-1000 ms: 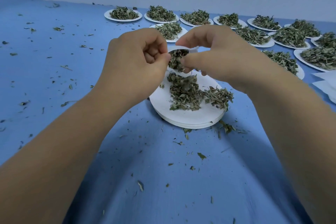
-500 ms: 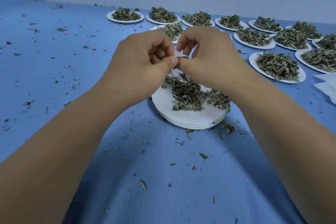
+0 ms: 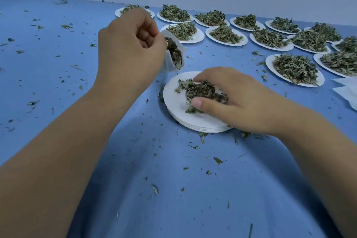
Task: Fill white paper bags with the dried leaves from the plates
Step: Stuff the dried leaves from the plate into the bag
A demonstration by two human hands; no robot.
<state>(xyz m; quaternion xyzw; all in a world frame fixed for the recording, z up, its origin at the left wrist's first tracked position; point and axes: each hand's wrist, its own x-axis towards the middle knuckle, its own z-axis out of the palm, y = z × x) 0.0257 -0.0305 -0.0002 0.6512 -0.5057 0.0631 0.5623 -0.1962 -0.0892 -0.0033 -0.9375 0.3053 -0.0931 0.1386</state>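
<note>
Many plates (image 3: pixel 269 63) in the upper right are full, not emptied yet, while the left hand (image 3: pixel 131 48) pinches a half-filled white paper bag (image 3: pixel 169 63) mid-frame and the right hand (image 3: pixel 243 100) curls its fingers round dried leaves (image 3: pixel 201 91) on the near plate (image 3: pixel 173 103).

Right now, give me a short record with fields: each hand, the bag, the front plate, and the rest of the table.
Left hand: holds the white paper bag above the table, left of the front plate.
Bag: mouth open, leaves inside.
Right hand: fingers curled round the dried leaves on the front plate.
Front plate: top of a stack of white plates.
Behind: more plates heaped with leaves.
Table: blue, strewn with leaf bits.
</note>
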